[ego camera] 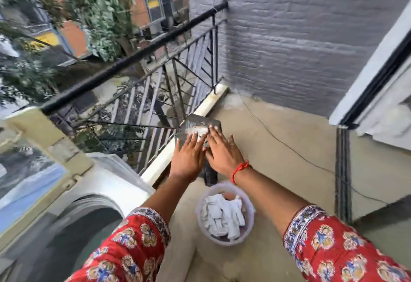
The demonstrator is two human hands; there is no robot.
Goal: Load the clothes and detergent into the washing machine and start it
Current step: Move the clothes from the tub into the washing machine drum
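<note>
While both hands, left hand (188, 155) and right hand (222, 151), reach out with fingers spread, one bucket (224, 214) of clothes (221, 215) sits at 6 o'clock on the balcony floor (278, 148), one washing machine (73, 204) at 8.

Hidden, cropped and blurred parts around the washing machine (73, 215)

The washing machine is cut off by the left and bottom edges, and its drum opening is smeared by motion blur. The dark stand (203, 130) beyond the bucket (224, 212) is partly covered by the left hand (189, 157) and right hand (222, 151); what lies on it cannot be identified. The lower clothes (222, 217) are buried.
</note>
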